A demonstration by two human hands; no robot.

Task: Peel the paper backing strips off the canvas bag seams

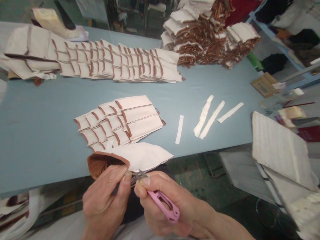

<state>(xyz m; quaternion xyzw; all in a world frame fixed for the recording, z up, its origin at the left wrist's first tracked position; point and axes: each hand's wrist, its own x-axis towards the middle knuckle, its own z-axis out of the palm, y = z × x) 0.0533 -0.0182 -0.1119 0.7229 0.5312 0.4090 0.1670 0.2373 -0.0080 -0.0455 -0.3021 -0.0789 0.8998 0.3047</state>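
Observation:
My left hand [106,196] pinches the lower edge of a white fabric piece with brown lining [130,158] at the table's near edge. My right hand [162,203] is closed round pink thread snips [162,201]; their small metal blades touch the fabric edge right beside my left thumb. Just beyond, a fanned stack of similar white pieces with brown trim [120,121] lies on the blue table [45,120].
A long overlapping row of the same pieces [107,60] runs along the far side, with tall piles [207,33] at the back right. Several white paper strips [210,116] lie right of the fan. Cardboard sheets [277,150] sit off the table's right.

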